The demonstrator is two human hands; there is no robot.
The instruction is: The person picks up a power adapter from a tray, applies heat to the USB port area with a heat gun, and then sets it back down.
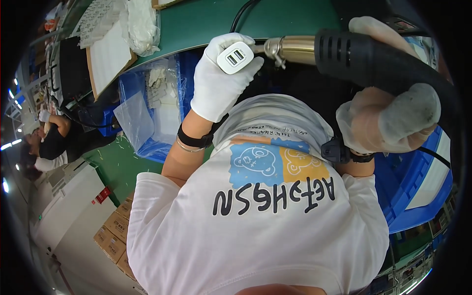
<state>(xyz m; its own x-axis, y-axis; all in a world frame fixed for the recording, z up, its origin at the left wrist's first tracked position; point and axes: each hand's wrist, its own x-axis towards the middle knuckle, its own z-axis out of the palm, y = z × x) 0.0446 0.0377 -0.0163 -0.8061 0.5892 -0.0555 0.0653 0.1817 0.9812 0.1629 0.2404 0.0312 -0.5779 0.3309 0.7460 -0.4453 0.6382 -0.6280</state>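
A white charger plug (235, 57) with two USB ports rests in my left hand (211, 84), which wears a white glove. The thumb and fingers close around its sides, with the ports facing up. My right hand (366, 120), in a thin, partly see-through covering, is wrapped around the black body of a hot-air gun (344, 56). The gun's metal barrel (299, 49) points left, its narrow nozzle tip close beside the charger. Whether the tip touches the charger I cannot tell. Part of the right hand's grip is hidden behind the gun.
Beyond my hands runs a green worktable (196, 24) with a black cable (239, 17) and a clear plastic bag (142, 27). Blue bins (129, 91) stand on both sides, the left one lined with plastic. Cartons (112, 241) and another person (54, 140) are at far left.
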